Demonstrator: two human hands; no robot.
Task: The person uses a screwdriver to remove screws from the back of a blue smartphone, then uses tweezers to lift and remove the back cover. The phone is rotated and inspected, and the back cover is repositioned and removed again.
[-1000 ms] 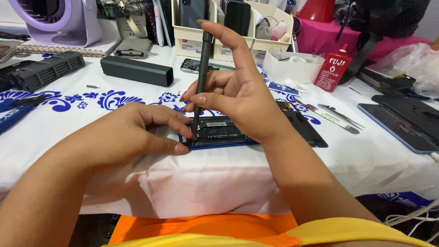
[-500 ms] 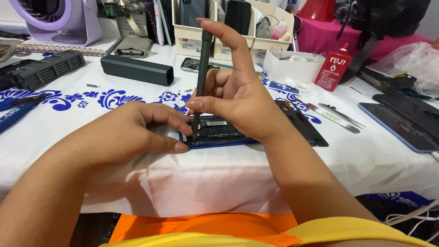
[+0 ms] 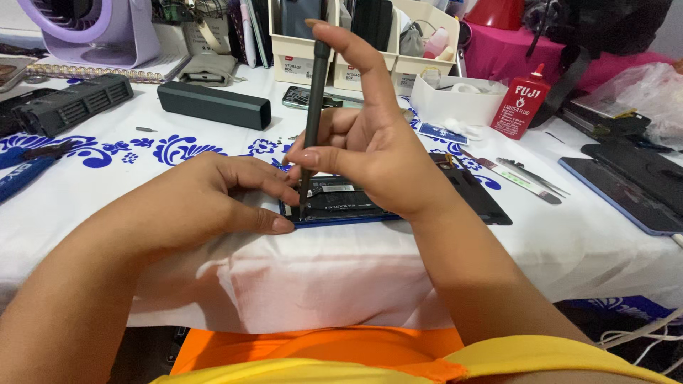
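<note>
The right hand (image 3: pixel 370 153) pinches a slim dark screwdriver (image 3: pixel 314 107) upright, forefinger capping its top; the tip now stands at the near left corner of an opened phone (image 3: pixel 341 203) on the white table (image 3: pixel 569 242), a touch lower than before; the left hand (image 3: pixel 206 206) presses flat, steadying that corner; judging by this, a screw is being worked.

- The right hand (image 3: pixel 370 149) holds a slim black screwdriver (image 3: pixel 311 114) upright, index fingertip on its top, tip down in an opened dark phone (image 3: pixel 341 203).
- The left hand (image 3: pixel 206 206) presses the phone's left end (thumb along the near edge).
- A red plastic bottle (image 3: pixel 519 103) stands well apart on the white blue-patterned tablecloth (image 3: pixel 107 185).
</note>
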